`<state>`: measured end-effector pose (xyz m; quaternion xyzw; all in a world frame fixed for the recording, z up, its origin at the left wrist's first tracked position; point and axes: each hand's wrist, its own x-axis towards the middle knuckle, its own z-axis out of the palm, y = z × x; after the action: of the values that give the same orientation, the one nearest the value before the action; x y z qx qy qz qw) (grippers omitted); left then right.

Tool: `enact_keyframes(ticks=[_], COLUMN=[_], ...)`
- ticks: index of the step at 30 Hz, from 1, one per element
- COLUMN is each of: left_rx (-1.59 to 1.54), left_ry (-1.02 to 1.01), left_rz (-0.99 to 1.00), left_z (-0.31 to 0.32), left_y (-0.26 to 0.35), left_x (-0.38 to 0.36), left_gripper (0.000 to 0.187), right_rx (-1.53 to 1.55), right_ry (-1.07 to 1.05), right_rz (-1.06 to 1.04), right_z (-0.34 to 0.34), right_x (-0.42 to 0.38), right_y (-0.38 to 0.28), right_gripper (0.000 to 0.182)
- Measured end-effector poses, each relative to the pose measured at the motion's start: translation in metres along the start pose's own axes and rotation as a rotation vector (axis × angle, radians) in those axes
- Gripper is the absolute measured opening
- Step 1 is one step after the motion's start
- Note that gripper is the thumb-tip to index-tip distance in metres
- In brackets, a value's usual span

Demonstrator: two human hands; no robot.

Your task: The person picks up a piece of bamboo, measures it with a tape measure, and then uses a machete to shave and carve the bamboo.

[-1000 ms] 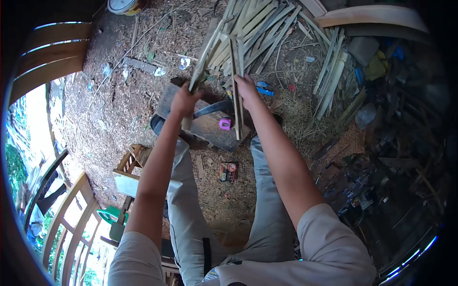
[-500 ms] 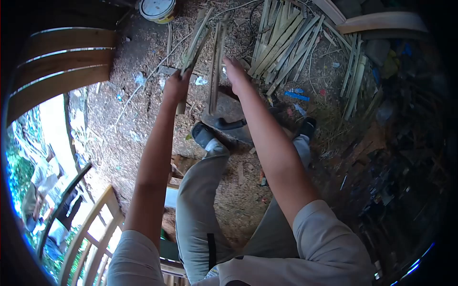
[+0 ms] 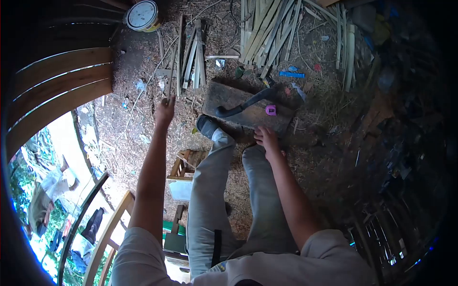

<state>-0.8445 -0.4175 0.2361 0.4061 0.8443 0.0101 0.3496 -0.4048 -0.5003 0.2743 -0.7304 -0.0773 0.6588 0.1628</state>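
Note:
My left hand is closed on the lower end of a thin wooden strip, which points away from me over the littered ground. Just beyond it lies a small group of split strips. My right hand is by my right knee with its fingers apart and nothing in them. In front of that hand is a flat, dark wooden block. A black curved tool with a knobbed end lies across the block, and beside it sits a pink tape measure.
A larger pile of split strips lies ahead. A lidded bucket stands at the far left, near slatted boards. A small wooden stool-like piece is left of my legs. Blue scraps and dark clutter lie to the right.
My right hand has left the raised strips and drawn back to my knee. My left hand has come lower and holds a thin strip. Strips now lie on the ground; the tape measure shows.

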Motion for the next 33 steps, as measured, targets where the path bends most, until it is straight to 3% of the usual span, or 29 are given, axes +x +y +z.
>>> enact_keyframes(ticks=[4,8,12,14,16,18,24,28,30,31,32,33], left_rx=[-0.099,-0.105,-0.23,-0.154,-0.216,-0.078,0.068,-0.008,-0.105,-0.227,-0.154,-0.111], left_ry=[0.061,0.126,0.116,0.127,0.122,0.222,0.288,0.148,0.01,-0.231,-0.056,-0.098], left_rz=[0.018,0.016,0.122,0.145,0.207,0.332,0.425,0.428,0.332,0.144,0.407,0.36], left_z=[0.058,0.09,0.113,0.122,0.121,0.117,0.108,0.087,0.081,0.055,0.08,0.065], left_y=[0.03,0.09,0.119,0.121,0.132,0.146,0.118,0.099,0.089,0.122,0.079,0.085], left_x=[-0.019,-0.025,0.012,0.037,0.038,0.032,0.085,0.111,0.124,0.077,0.123,0.113], left_gripper=[0.065,0.06,0.058,0.057,0.059,0.058,0.058,0.065,0.068,0.081,0.096,0.101], right_rx=[0.08,0.105,0.121,0.264,0.296,0.313,0.483,0.468,0.465,0.472,0.473,0.353], right_ry=[0.015,0.013,0.017,0.036,0.066,0.166,0.25,0.262,0.28,0.269,0.265,0.26], right_rz=[-0.003,-0.08,-0.089,-0.183,-0.19,-0.204,-0.202,-0.148,-0.239,-0.249,-0.25,-0.338], right_z=[-0.057,-0.098,-0.124,-0.132,-0.141,-0.144,-0.102,-0.06,-0.042,-0.034,-0.03,-0.027], right_x=[-0.012,-0.036,-0.048,-0.049,-0.043,-0.032,-0.018,-0.015,-0.007,-0.002,0.001,0.0], right_y=[0.033,0.024,0.022,0.03,0.051,0.072,0.112,0.089,0.078,0.072,0.067,0.063], right_gripper=[0.032,0.044,0.048,0.04,0.043,0.045,0.047,0.045,0.039,0.037,0.037,0.038])
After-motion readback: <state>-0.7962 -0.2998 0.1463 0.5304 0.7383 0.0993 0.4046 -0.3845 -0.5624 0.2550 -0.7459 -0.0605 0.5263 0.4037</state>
